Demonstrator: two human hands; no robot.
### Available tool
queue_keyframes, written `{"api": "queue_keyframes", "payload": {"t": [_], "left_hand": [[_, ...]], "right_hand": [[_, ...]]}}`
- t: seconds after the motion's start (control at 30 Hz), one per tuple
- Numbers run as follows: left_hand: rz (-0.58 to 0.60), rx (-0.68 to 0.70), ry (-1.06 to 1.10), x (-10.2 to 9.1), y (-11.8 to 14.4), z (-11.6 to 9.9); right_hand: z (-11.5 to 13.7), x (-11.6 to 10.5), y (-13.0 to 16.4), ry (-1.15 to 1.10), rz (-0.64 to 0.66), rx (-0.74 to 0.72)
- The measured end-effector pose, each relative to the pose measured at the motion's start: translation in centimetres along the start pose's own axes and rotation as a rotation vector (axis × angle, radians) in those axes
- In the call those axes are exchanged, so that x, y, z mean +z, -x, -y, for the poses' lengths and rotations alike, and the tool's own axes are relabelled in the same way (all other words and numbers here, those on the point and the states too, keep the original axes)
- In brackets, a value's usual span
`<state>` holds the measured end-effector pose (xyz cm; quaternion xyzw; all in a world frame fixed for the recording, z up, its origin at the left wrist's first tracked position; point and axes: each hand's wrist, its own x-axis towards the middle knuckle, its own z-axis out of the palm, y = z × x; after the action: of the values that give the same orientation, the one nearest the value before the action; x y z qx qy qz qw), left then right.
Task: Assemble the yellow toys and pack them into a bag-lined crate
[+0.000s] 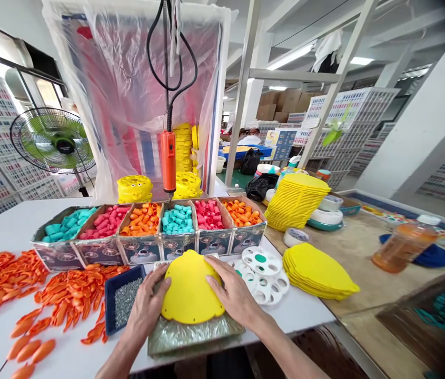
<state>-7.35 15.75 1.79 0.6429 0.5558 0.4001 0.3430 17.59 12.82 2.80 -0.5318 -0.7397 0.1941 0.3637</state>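
Note:
A yellow domed plastic piece (193,289) with a scalloped lower edge is between my hands, above a plastic-wrapped pad (194,337). My left hand (147,295) grips its left edge, the thumb near the rim. On the other side my right hand (232,289) has its fingers over the upper right edge and the thumb on the face. White plastic discs with round holes (264,276) lie just right of my right hand. A blue tray of small metal screws (127,297) sits beside my left wrist. An orange electric screwdriver (168,160) hangs above, touched by neither hand.
Boxes of teal, pink and orange plastic parts (177,218) line the table's back. Orange claw-shaped pieces (76,295) spread across the left. Stacked yellow pieces (317,271) stand right, near an orange drink bottle (404,245). A fan (54,142) is behind at left.

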Motion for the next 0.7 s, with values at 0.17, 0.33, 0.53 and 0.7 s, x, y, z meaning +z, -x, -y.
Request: {"api": "queue_keyframes", "payload": {"t": [0.17,0.33,0.53,0.7], "left_hand": [[0.009,-0.019,0.028,-0.5,-0.6,-0.7],[-0.001,-0.06,0.066,-0.7,-0.7,-1.1],[0.024,-0.072,0.21,-0.4,0.3,-2.4],[0.101,-0.162,0.518,0.0,0.8,-3.1]], "right_hand": [[-0.2,0.5,-0.1,-0.031,-0.033,0.0],[-0.2,0.8,0.1,-0.041,-0.078,-0.02],[-0.7,0.9,0.5,-0.084,-0.135,-0.038],[-0.8,0.8,0.5,-0.106,-0.129,-0.035]]}}
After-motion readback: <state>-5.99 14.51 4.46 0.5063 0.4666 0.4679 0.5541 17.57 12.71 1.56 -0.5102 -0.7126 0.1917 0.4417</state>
